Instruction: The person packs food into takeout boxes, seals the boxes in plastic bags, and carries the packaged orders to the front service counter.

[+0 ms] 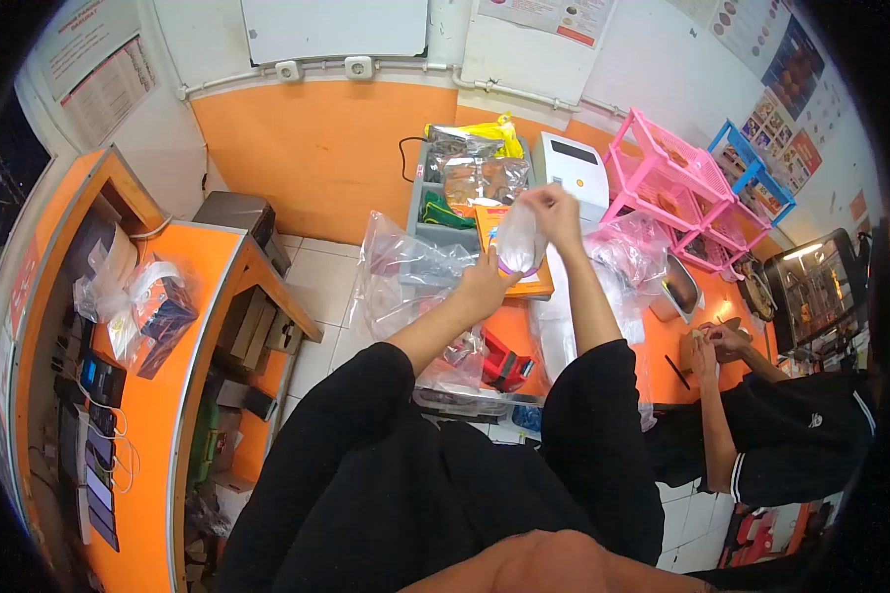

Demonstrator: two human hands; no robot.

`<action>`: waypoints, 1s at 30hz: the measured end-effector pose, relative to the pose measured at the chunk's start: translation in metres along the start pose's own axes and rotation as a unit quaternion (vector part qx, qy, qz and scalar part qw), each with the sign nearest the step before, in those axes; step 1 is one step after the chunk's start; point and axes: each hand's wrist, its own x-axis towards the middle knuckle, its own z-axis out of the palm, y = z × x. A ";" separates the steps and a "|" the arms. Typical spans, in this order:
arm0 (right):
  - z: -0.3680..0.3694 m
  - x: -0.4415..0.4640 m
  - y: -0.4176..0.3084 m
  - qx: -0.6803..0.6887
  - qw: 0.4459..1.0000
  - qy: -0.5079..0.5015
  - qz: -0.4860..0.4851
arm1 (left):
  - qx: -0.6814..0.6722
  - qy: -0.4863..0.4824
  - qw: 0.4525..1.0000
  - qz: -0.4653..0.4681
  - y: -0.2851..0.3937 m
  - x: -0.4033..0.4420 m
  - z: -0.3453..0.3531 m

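Note:
Over the table, my right hand (561, 215) pinches the top of a small translucent plastic bag (517, 240). My left hand (482, 285) closes on the lower left side of the same bag. A purple band shows along the bag's bottom edge; its contents are too unclear to name. Beneath both hands lies a flat orange-yellow packet or booklet (536, 287), partly covered by the bag. Large clear plastic bags (386, 272) spread to the left of my left hand. A red and black object (507, 364) sits below it, near the table's front edge.
A grey tray (449, 237) holds packets and green cloth. Behind my right hand stand a white machine (572, 170) and pink racks (663, 178). Another person's hands (719, 348) work at the right. The left counter (196, 259) carries a bagged box (163, 304) and several phones.

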 end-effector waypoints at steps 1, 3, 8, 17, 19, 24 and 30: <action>-0.008 0.009 -0.012 0.026 0.998 0.049 0.009 | -0.006 -0.010 1.000 -0.006 0.001 0.000 0.000; -0.034 0.037 -0.035 0.185 0.975 0.118 0.037 | -0.030 -0.022 0.999 -0.016 0.001 -0.002 -0.007; -0.063 0.021 -0.133 0.345 0.923 0.172 -0.012 | -0.123 0.117 0.983 -0.062 -0.016 -0.032 -0.088; 0.117 -0.169 -0.185 0.176 0.932 -0.006 -0.316 | -0.163 0.205 0.932 -0.250 -0.085 -0.158 -0.208; 0.163 -0.188 -0.160 0.118 0.944 -0.220 -0.214 | -0.241 0.221 0.894 -0.307 -0.092 -0.186 -0.205; 0.193 -0.178 -0.137 -0.216 0.838 -0.497 -0.068 | -0.229 0.281 0.862 -0.354 -0.106 -0.243 -0.185; 0.131 -0.153 -0.163 -0.014 0.839 -0.518 -0.163 | -0.168 0.256 0.918 -0.253 -0.078 -0.267 -0.185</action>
